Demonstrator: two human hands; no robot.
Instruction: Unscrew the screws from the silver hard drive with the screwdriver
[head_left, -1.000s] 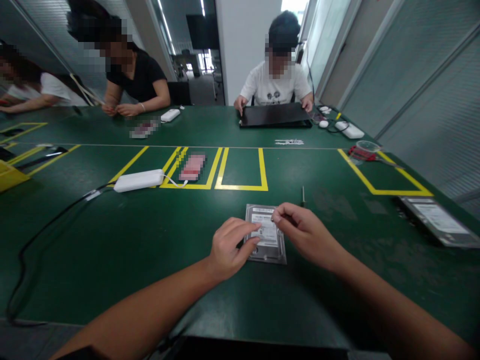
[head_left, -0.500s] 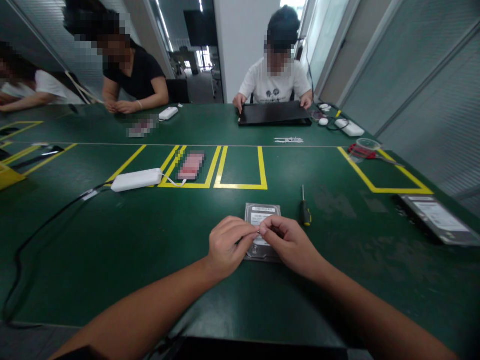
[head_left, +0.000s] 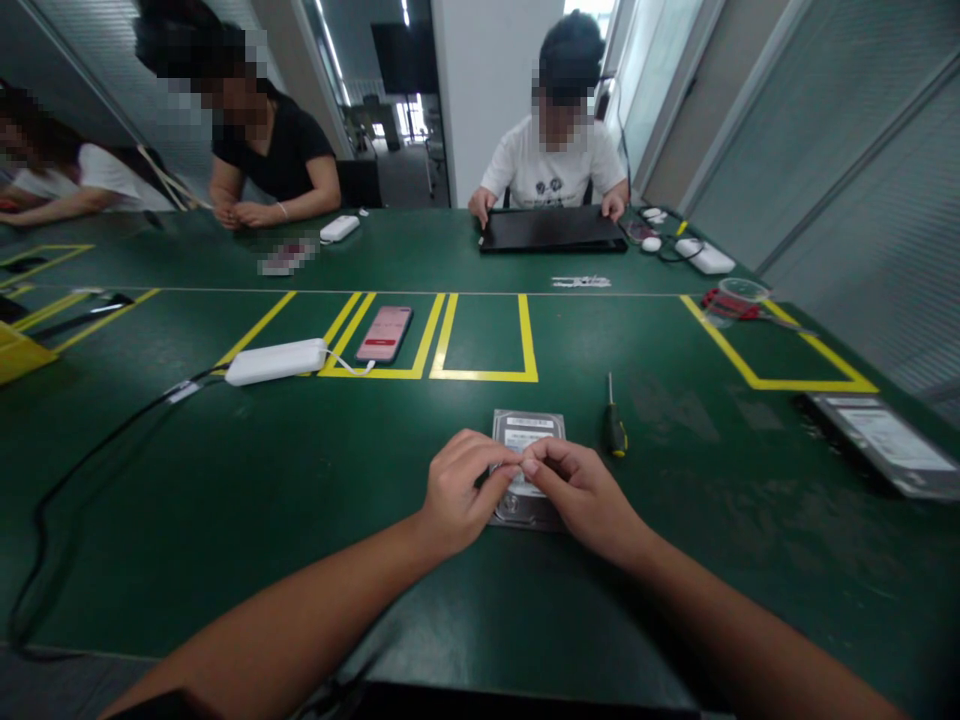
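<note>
A silver hard drive (head_left: 527,421) with a white label lies flat on the green table, partly covered by both hands. Above it, my left hand (head_left: 469,490) is closed in a pinch, thumb against forefinger. My right hand (head_left: 581,490) pinches too, its fingertips meeting those of the left over the label. Whatever is between the fingertips is too small and hidden to name. To the right of the drive, a screwdriver (head_left: 616,432) with a black and yellow handle lies with its shaft pointing away from me.
A second hard drive (head_left: 885,440) lies at the right. A white power strip (head_left: 276,361) with a black cable, a plugged-in phone (head_left: 385,334) and a clear plastic cup (head_left: 735,300) stand farther back. Across the table, a person in white holds a black panel (head_left: 551,230).
Both hands stay pinched together over the hard drive. A tiny dark speck visible at the fingertips before is now covered. The view has shifted very slightly.
</note>
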